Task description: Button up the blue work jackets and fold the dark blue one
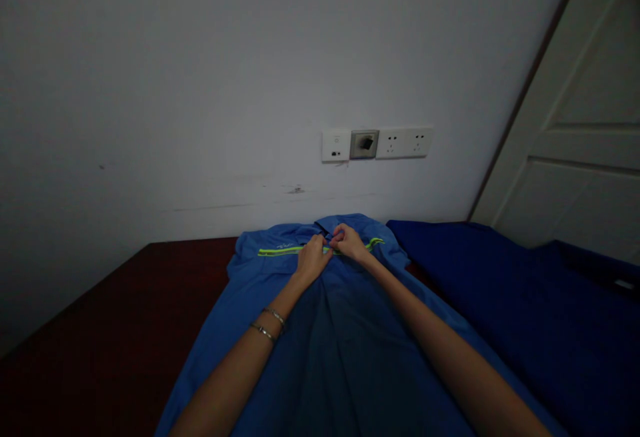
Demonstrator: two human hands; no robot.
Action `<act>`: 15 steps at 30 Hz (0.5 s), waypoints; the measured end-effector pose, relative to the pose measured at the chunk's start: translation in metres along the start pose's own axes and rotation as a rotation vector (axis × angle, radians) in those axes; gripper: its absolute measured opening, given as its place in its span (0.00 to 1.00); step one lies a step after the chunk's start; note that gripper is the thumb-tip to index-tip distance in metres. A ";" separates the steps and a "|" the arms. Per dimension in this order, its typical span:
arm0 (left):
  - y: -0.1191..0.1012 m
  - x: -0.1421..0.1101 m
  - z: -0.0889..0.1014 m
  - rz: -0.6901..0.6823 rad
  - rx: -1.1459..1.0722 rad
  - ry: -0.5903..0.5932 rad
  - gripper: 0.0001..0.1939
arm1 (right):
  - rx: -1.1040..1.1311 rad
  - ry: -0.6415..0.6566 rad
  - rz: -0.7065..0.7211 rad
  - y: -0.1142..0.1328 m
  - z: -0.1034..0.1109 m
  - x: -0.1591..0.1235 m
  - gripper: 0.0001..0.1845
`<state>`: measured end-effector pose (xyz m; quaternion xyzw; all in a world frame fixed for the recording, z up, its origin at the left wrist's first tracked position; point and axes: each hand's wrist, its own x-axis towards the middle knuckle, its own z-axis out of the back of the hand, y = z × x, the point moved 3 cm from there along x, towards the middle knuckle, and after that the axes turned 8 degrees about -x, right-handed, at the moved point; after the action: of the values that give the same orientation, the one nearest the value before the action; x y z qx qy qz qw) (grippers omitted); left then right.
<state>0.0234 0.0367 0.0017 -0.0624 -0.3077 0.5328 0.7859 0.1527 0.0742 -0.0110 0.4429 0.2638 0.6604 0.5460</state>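
Note:
A blue work jacket [270, 290] with a yellow-green reflective stripe across the chest lies spread out, its collar end toward the wall. My left hand [313, 258] is closed at the front opening just below the collar, pinching the cloth there. Close beside it, my right hand [349, 242] is closed too, fingertips pressed on the other side of the same opening. The fingertips of both hands nearly meet. Whatever small fastening lies between them is too small and dark to make out. Two bracelets sit on my left wrist.
Under the jacket is a dark red-brown tabletop [115, 317]. A darker blue garment or cloth [505, 290] lies to the right. Behind stands a white wall [200, 90] with a row of sockets [404, 143]. A white panelled door [585, 117] is at the right.

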 end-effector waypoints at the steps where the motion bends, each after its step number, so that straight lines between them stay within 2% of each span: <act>1: 0.001 0.000 0.000 -0.005 -0.009 -0.002 0.10 | -0.008 -0.004 0.008 -0.001 0.000 0.000 0.14; 6: 0.003 0.000 -0.001 -0.050 -0.087 -0.021 0.09 | 0.006 0.010 -0.005 -0.006 -0.002 0.002 0.13; 15: 0.019 0.009 -0.008 -0.150 -0.305 -0.014 0.06 | 0.201 0.109 -0.129 -0.017 -0.003 0.008 0.14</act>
<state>0.0146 0.0550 -0.0090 -0.1542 -0.3941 0.4199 0.8028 0.1579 0.0871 -0.0239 0.4411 0.3858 0.6171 0.5252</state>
